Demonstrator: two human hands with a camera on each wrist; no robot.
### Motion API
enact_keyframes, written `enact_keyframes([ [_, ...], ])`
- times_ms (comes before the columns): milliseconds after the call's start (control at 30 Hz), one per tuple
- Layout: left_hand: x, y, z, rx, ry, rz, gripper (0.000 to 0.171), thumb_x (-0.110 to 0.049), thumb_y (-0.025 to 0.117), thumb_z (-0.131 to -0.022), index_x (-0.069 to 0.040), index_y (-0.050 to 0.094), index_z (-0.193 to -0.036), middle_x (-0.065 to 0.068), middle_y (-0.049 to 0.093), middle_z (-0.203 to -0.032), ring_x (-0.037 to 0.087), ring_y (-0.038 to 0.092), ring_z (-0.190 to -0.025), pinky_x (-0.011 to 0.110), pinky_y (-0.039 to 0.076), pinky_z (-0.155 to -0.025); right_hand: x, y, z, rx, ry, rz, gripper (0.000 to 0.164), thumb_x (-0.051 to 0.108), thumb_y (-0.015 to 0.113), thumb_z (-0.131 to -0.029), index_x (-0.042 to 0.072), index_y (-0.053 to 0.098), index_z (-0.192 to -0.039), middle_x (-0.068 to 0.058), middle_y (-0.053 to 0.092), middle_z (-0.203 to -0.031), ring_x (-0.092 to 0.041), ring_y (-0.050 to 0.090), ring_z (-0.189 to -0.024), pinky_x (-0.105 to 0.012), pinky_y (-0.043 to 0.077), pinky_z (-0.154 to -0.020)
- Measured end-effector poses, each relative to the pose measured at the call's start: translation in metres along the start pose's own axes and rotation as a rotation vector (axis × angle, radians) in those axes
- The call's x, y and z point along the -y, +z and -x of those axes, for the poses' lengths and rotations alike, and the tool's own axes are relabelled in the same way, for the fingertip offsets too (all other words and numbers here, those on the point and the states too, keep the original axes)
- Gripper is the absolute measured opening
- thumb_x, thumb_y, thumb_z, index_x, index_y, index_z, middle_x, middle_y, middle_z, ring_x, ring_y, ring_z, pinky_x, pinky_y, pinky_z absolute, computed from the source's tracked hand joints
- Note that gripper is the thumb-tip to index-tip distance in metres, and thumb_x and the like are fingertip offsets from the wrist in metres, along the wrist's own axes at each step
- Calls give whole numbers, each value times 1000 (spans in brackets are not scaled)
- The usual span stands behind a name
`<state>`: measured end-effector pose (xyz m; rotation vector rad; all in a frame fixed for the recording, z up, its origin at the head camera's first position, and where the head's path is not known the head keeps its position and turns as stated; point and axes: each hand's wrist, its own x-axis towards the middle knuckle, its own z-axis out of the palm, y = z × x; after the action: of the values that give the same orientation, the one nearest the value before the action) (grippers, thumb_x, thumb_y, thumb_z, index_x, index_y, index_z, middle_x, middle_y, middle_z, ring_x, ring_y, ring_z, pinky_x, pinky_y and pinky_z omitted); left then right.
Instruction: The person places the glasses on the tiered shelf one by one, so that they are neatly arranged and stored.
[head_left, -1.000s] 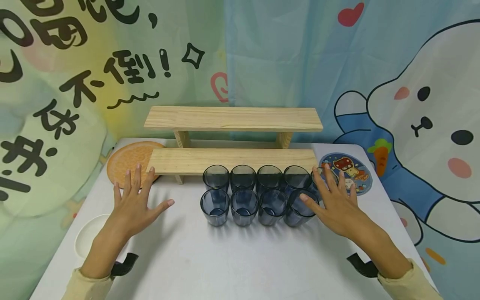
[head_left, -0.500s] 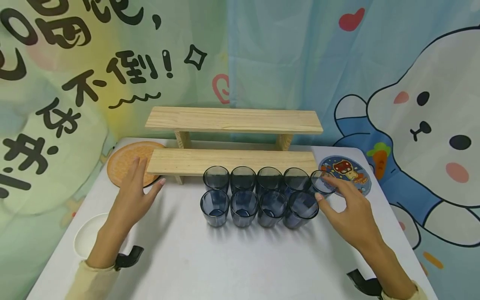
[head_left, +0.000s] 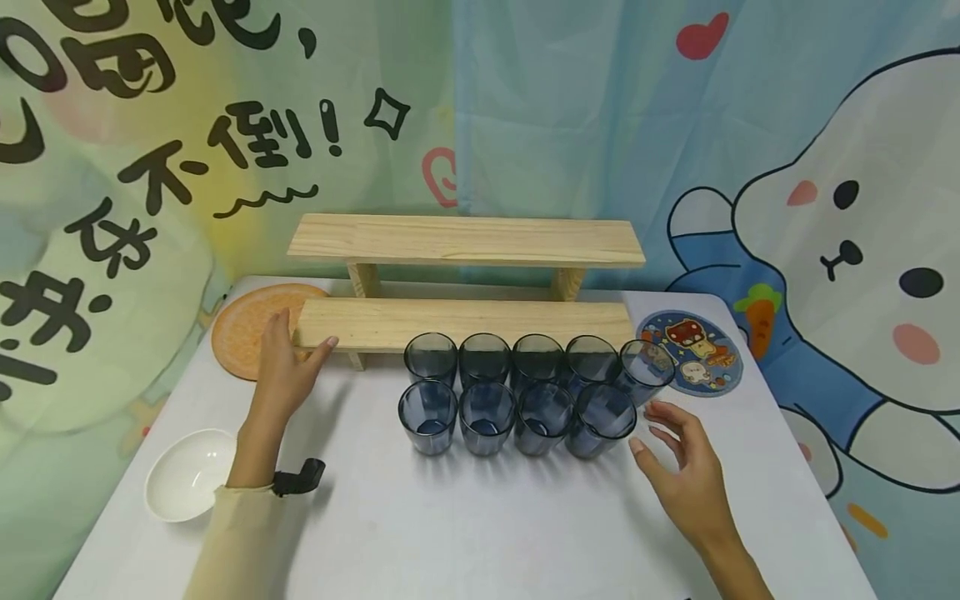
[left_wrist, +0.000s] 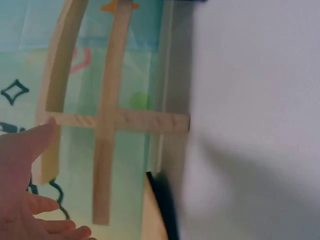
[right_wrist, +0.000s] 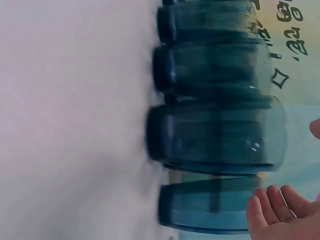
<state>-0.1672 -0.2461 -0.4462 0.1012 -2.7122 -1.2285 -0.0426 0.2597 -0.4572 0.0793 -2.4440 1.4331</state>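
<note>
Blue-tinted drinking glasses stand upright in two close rows at the front of a two-tier wooden shelf (head_left: 465,323). Just right of the front row's end glass (head_left: 602,422) is my right hand (head_left: 686,471), its fingers loosely bent around nothing. The back row's end glass (head_left: 647,372) stands beyond those fingertips; in the right wrist view the fingers (right_wrist: 270,207) overlap a glass, and contact cannot be told. My left hand (head_left: 288,375) is by the left end of the lower board, thumb and fingers spread apart. It holds nothing; whether it touches the board is unclear.
An orange-slice round mat (head_left: 247,333) lies at the back left, and a white bowl (head_left: 187,475) sits left of my left forearm. At the back right is a blue cartoon-patterned round mat (head_left: 708,367). A printed curtain (head_left: 555,108) hangs behind the white table (head_left: 480,533).
My right hand moved off the back row's end glass, back toward the table's front. My left hand shifted right, toward the lower board's end. The glasses look unmoved.
</note>
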Motion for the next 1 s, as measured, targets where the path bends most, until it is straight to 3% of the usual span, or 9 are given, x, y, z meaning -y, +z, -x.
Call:
enact_keyframes([
  [200, 10, 16, -14, -3, -3, 86, 90, -20, 75, -100, 12, 17, -161, 39, 27, -159, 51, 26, -151, 63, 23, -125, -9, 11, 6, 81, 113, -51, 72, 3, 78, -95, -4, 39, -155, -18, 46, -156, 7, 42, -135, -5, 37, -110],
  [433, 20, 17, -18, 17, -50, 108, 97, -22, 79, -98, 8, 13, -164, 38, 28, -160, 51, 30, -150, 64, 26, -124, -15, 19, 4, 168, 175, -52, 84, 13, 85, -92, -2, 36, -158, -23, 42, -159, -31, 40, -148, -2, 32, -110],
  [500, 24, 15, -19, 28, -43, 117, 100, -22, 80, -97, 10, 12, -164, 39, 30, -159, 52, 30, -151, 65, 26, -124, -17, 21, 4, 180, 171, -50, 85, 13, 86, -90, -2, 37, -157, -22, 42, -159, -35, 39, -149, -1, 31, -110],
  [600, 29, 13, -20, 44, -33, 136, 99, -23, 81, -96, 12, 16, -162, 39, 34, -156, 52, 34, -149, 64, 29, -123, -20, 24, 4, 189, 158, -40, 85, 13, 88, -88, 0, 40, -156, -19, 45, -158, -30, 40, -149, 0, 31, -109],
  [800, 39, 10, -15, 91, -56, 199, 99, -27, 75, -101, 10, 10, -164, 37, 22, -164, 51, 40, -146, 61, 40, -117, -25, 29, 2, 202, 154, -45, 83, 14, 88, -88, 3, 42, -156, -16, 46, -157, -14, 43, -146, 0, 29, -108],
  [1000, 46, 12, -11, 40, -58, 253, 89, -20, 73, -102, 7, 16, -165, 35, 25, -163, 51, 44, -141, 60, 41, -117, -32, 32, -3, 196, 131, -94, 78, 10, 87, -89, 0, 44, -153, -16, 47, -156, -20, 44, -146, -2, 31, -111],
])
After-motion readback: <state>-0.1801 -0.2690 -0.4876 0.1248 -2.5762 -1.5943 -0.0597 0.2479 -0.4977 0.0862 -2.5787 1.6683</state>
